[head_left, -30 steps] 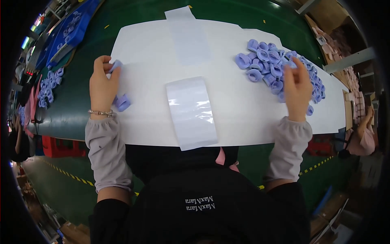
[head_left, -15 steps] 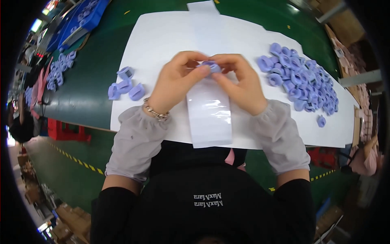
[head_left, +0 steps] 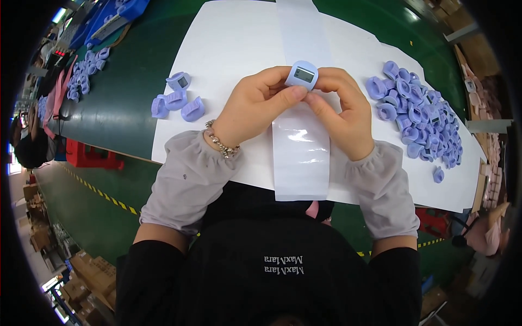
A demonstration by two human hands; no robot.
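Both hands meet above the middle of the white board, holding one small lavender digital finger counter (head_left: 302,75) with its grey screen facing up. My left hand (head_left: 258,103) is closed, its thumb at the counter's lower edge and the fingers at its left side. On the other side, my right hand (head_left: 345,111) pinches it with thumb and forefinger; its other fingertips are partly hidden. Below them lies a glossy, film-like strip (head_left: 300,163). A few more counters (head_left: 176,99) rest left of my left hand, and a large heap of counters (head_left: 416,108) is to the right.
The white board (head_left: 234,32) covers part of a dark green table (head_left: 128,103). A blue bin (head_left: 117,19) with more lavender pieces stands far left, near another lavender cluster (head_left: 87,70). Red stools (head_left: 92,156) are below the table. A person (head_left: 30,146) sits at the left.
The counter has turned so its screen now faces up, and both hands have shifted slightly to the right in view. The loose counters and the heap appear unchanged.
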